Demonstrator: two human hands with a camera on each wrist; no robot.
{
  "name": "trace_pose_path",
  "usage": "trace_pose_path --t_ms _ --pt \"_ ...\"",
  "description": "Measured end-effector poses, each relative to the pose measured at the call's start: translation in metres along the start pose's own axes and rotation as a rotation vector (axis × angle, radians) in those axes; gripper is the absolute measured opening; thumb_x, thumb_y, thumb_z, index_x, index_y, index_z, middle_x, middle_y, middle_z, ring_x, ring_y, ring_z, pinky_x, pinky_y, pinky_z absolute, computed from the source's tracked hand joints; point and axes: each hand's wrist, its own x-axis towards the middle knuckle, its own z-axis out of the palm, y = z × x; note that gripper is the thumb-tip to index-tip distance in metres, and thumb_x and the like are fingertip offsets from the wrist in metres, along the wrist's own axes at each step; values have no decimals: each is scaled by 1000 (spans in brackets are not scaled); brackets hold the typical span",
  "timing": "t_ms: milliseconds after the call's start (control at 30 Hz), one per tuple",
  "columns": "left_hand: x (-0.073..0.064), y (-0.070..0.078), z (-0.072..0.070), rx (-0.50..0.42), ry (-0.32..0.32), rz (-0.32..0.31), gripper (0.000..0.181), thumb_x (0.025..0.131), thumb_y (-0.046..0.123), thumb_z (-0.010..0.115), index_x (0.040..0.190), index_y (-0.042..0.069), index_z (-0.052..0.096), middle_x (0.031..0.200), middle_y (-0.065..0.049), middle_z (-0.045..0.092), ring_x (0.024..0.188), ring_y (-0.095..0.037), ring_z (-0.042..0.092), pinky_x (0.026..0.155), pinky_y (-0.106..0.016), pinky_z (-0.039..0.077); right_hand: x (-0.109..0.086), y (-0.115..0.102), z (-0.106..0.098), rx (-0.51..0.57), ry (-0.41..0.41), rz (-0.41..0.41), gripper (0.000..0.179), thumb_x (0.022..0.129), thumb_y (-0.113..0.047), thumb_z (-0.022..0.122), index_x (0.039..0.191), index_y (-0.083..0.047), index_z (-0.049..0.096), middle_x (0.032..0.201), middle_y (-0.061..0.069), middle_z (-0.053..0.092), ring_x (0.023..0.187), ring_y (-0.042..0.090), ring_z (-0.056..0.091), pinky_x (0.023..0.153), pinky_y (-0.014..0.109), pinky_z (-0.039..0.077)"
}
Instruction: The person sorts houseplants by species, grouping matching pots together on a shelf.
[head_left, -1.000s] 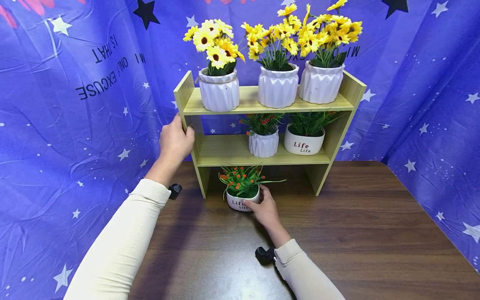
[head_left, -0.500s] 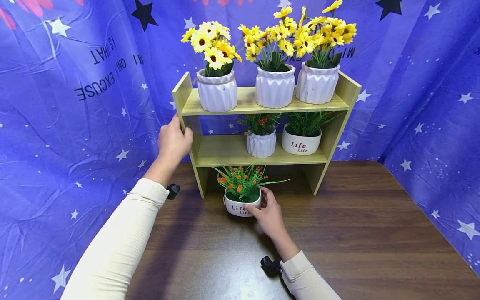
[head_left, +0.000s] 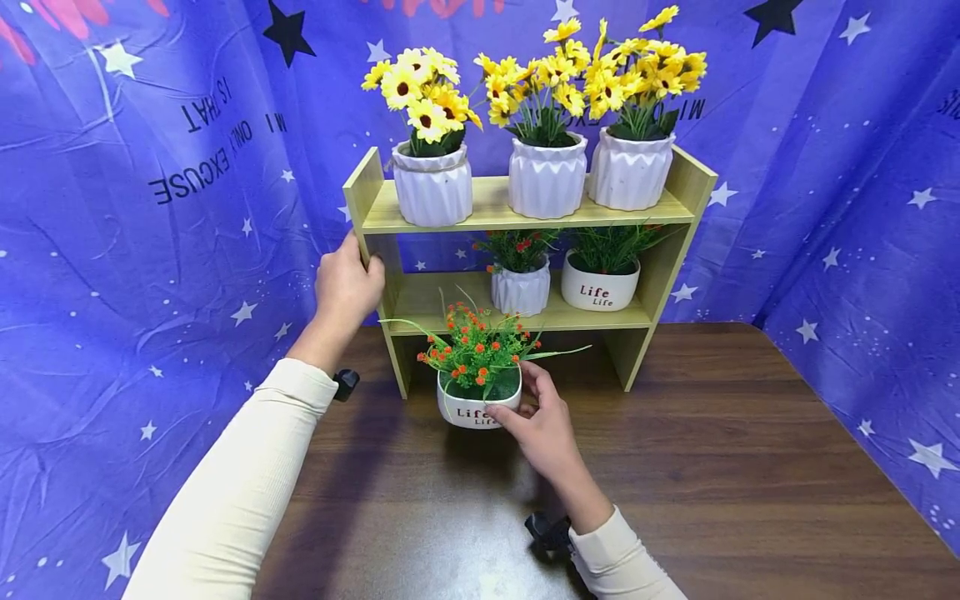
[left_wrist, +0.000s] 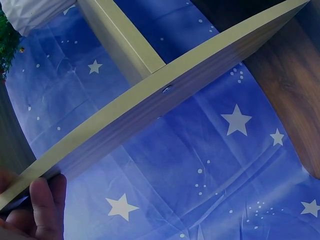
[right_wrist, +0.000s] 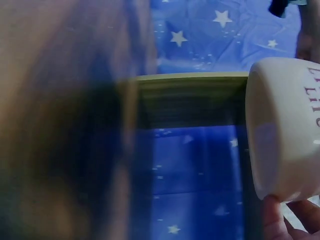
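My right hand (head_left: 546, 429) pinches the right end of a white oval flowerpot (head_left: 461, 410) marked "Life Life", thumb over the front and fingers behind. Orange-red flowers and long green leaves (head_left: 480, 346) spread out of it. The pot hangs in front of the lower opening of a light wooden shelf (head_left: 450, 321), a dark shadow below it. Its bare underside faces the camera in the right wrist view, where the white pot (right_wrist: 295, 135) has fingertips at its edge. With my left hand (head_left: 347, 283) I grip the shelf's left side panel (left_wrist: 125, 112), thumb and fingers on either face of the board.
Three white fluted pots with yellow flowers (head_left: 433, 187) line the top board. On the middle board stand a small fluted pot (head_left: 521, 292) with red flowers and another "Life" pot (head_left: 600, 285). A brown table (head_left: 712, 467) lies below; a blue star-patterned curtain (head_left: 187, 275) hangs behind.
My right hand has drawn the flowerpot out from under the shelf toward me and raised it, its flowers now overlapping the middle board. The left hand keeps its grip on the side panel.
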Motion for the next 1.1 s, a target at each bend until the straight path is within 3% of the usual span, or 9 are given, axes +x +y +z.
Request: trace_pose_path --t_ms 133,300,467,800,1100 --pt "0 -1 0 1 7 8 21 91 16 52 106 3 58 97 -27 68 93 -53 63 73 -61 45 8 -10 -3 1 -18 -90 70 79 -4 82 138 -2 43 125 17 62 110 27 63 87 32 53" --pt "-1 -1 -1 13 -6 -1 22 91 17 52 108 3 57 98 -28 68 94 -53 62 73 -61 45 27 -23 -1 38 -25 -125 70 83 -8 80 139 -2 40 129 17 59 119 26 58 96 38 49" --pt "-1 0 -1 17 -4 -5 25 91 16 52 111 2 58 100 -29 68 95 -52 62 74 -61 45 48 -28 8 70 -11 -119 69 84 -10 79 140 -1 40 135 18 56 123 27 56 97 42 48" --pt "-1 0 1 15 16 -6 29 90 16 54 116 4 59 98 -31 67 93 -55 62 74 -62 45 80 -27 30 -20 -53 -77 65 86 -15 78 139 0 44 135 17 56 123 27 57 96 40 49" --pt "0 -1 2 26 13 -3 29 91 14 54 117 3 59 102 -32 66 96 -55 61 75 -62 45 106 -32 39 -87 -28 -68 59 86 -19 78 133 3 49 122 19 63 111 26 61 91 40 51"
